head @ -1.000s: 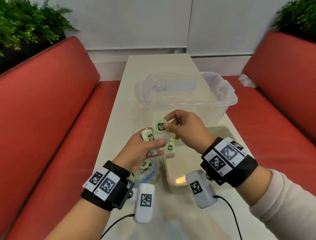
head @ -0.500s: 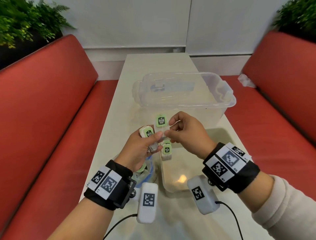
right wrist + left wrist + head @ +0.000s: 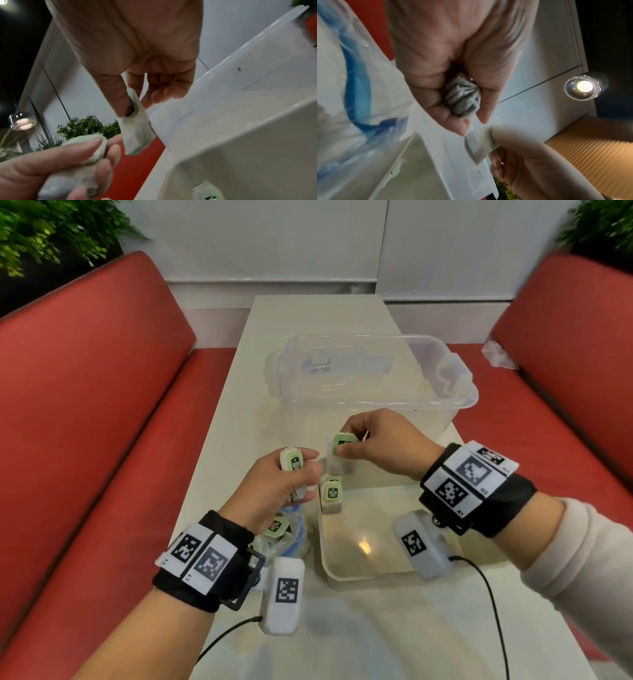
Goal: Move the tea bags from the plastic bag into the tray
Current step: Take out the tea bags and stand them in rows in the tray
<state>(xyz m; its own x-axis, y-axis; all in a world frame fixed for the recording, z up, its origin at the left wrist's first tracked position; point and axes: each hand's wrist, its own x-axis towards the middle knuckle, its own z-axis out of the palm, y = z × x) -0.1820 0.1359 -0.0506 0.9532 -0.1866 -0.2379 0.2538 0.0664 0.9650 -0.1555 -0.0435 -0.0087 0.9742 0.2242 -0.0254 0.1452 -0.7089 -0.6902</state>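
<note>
I'm pinching one tea bag [image 3: 342, 451] by its tag with right hand [image 3: 380, 445] fingers; left hand [image 3: 279, 486] clutching more. Light, floppy stuff.

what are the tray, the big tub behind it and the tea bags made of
Tray: opaque cream, probably glossy plastic, since it mirrors a lamp.
Big tub: clear, slightly frosted plastic; the table shows through its walls.
Tea bags, like the one in the tray: thin, soft filter paper by the look, which crumples in the left hand, with green card-like tags.

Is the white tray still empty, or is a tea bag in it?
One is in: a tea bag leans against the tray's far-left corner. The rest looks bare.
</note>
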